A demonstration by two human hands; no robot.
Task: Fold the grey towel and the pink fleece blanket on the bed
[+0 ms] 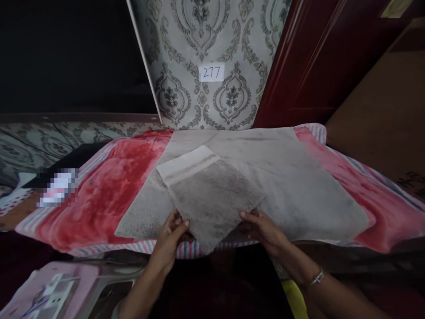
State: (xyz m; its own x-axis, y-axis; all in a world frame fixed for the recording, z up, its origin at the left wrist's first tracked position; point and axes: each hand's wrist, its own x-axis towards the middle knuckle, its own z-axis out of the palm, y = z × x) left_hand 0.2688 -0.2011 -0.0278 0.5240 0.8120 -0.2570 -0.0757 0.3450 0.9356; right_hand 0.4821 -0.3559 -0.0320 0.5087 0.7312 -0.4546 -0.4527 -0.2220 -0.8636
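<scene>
Both hands are at the near edge of a blanket-covered surface, working on a small grey cloth (209, 197). It lies diamond-wise, w/ a paler band along its far-left edge and its near corner hanging just over the front edge, between the two hands.

Left hand (171, 235): fingers curled, thumb on top, pinching the cloth's near-left edge. Right hand (262, 228): fingers closed on the near-right edge, partly tucked under the fabric, so it's gripping too. A thin bracelet (317, 278) sits on the right wrist.

The small cloth rests on top of a large grey cloth (299, 186), spread flat and reaching from approx. the middle to the right side. Can't tell whether the two are separate pieces or one piece folded over – the edges read as separate.

Under both is a red plush blanket (106, 190) w/ a striped border, showing on the left, the right and along the front.

Behind: grey damask wallpaper (199, 40) carrying a white label (211, 72) marked 277, w/ a dark red door (315, 62) just right of it. Far left on the blanket's edge there's a blurred-out patch (58, 188) – contents not readable. Bottom left, a pink printed item (49, 288); bottom right, near the right forearm, a bit of something yellow (294, 299).
</scene>
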